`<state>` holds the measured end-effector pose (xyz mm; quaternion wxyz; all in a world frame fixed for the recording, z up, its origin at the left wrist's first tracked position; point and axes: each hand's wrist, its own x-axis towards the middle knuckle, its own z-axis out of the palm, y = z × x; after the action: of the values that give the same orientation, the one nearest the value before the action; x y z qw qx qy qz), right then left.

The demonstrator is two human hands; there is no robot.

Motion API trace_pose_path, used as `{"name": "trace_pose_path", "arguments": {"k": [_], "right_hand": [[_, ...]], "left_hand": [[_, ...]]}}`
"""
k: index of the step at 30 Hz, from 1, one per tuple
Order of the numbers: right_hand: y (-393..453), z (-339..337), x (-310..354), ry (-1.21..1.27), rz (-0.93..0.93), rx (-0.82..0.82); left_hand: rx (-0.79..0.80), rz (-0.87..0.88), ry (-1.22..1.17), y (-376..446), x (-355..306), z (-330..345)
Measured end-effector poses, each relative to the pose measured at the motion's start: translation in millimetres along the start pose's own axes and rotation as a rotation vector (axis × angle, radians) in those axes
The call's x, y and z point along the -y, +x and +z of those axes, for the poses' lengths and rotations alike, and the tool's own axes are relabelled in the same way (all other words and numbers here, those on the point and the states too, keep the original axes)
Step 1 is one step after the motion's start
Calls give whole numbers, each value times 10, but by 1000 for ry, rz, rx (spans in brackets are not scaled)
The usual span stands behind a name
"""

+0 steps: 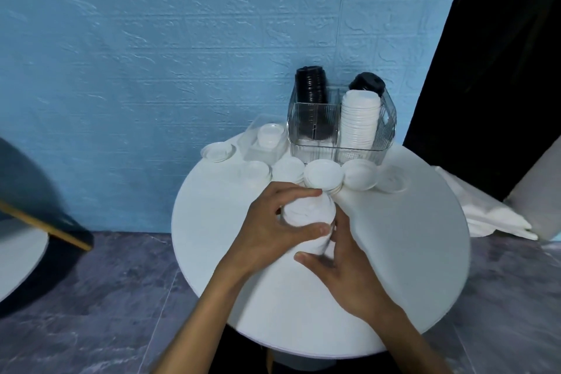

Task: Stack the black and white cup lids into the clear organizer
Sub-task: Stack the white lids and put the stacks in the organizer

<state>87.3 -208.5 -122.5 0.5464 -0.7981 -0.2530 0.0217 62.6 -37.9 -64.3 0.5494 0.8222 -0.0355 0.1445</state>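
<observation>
White lid stack (pixel 308 215) between two hands.

No legible text or labels anywhere.

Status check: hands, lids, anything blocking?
Left hand grips white lid stack; right hand steadies it. Organizer part-filled. Loose lids lie before it.

Beyond both hands (pixel 303 240), loose white lids (pixel 323 174) line the path to the clear organizer (pixel 341 124); bare round table (pixel 409 252) lies rightward.
</observation>
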Motion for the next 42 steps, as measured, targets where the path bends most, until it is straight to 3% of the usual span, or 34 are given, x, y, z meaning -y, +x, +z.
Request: {"name": "trace_pose_path", "arguments": {"k": [8, 14, 19, 25, 28, 31, 34, 42], "right_hand": [[16, -11, 63, 69, 33, 18], [5, -50, 41, 102, 27, 69], [36, -143, 120, 299, 60, 97], [126, -131, 186, 318, 174, -20], [150, -121, 197, 331, 214, -10], [137, -126, 247, 312, 253, 16], [117, -145, 279, 292, 324, 42], [343, -240, 356, 357, 367, 69]], "left_hand": [[4, -29, 49, -31, 88, 82], [-60, -42, -93, -108, 66, 182], [-80, -74, -159, -151, 115, 232], [-99, -173, -264, -159, 51, 258], [-72, -217, -288, -174, 0, 245], [-91, -396, -363, -214, -70, 225], [-87, -472, -292, -235, -71, 186], [-81, -420, -338, -17, -67, 126]]}}
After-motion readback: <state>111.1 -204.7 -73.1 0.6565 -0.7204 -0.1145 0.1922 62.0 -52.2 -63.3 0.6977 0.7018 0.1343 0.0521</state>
